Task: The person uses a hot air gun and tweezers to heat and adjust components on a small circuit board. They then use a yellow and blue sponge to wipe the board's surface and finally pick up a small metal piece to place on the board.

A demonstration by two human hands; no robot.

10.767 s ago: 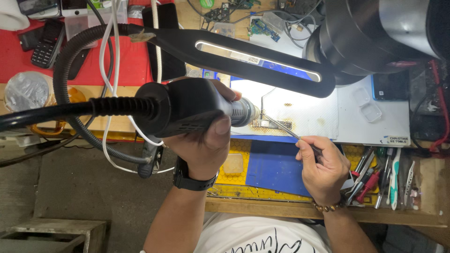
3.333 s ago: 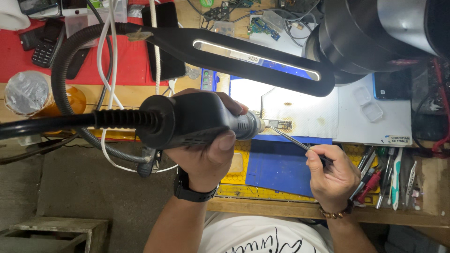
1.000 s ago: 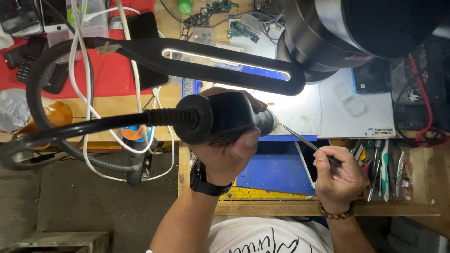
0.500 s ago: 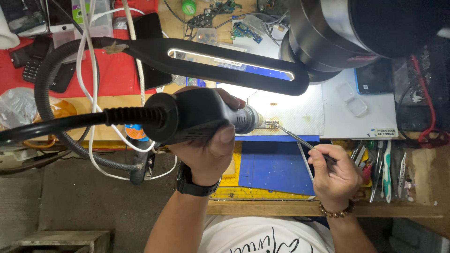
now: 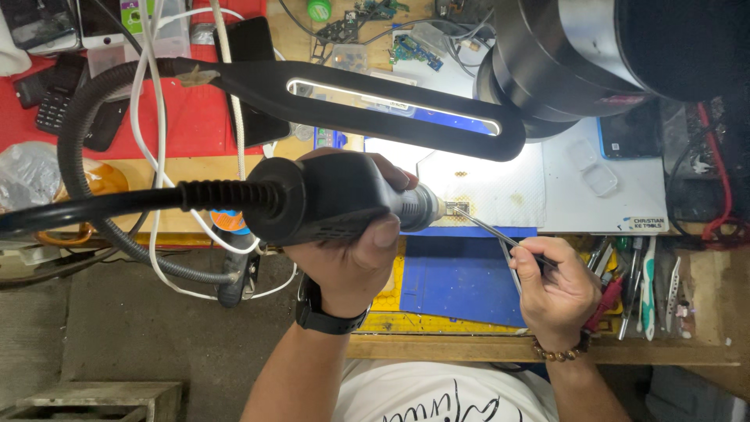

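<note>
1. Gripping the black hot-air handpiece [image 5: 336, 199], our left hand [image 5: 351, 250] is wrapped tight round its thick body, with the metal nozzle [image 5: 422, 209] pointing at a small board piece [image 5: 457, 208] on the white mat [image 5: 500, 195].
2. We pinch the tweezers [image 5: 500, 234] in our right hand [image 5: 558, 289], fingers closed on the handle end, and their tips reach the same small piece just beside the nozzle.
3. We see the white mat lying at the middle of the workbench [image 5: 547, 348], with a blue mat [image 5: 461, 281] below it toward the near edge, between our two hands.
4. We note the ribbed black hose [image 5: 101, 207] running from the handpiece off over the bench's left edge.
5. We find the black lamp bar [image 5: 375, 105] stretched above the hands, its light strip lit.
6. We see a row of hand tools [image 5: 633, 281] near the right end, and a red mat [image 5: 195, 117] with phones [image 5: 58, 98] at the far left corner.
</note>
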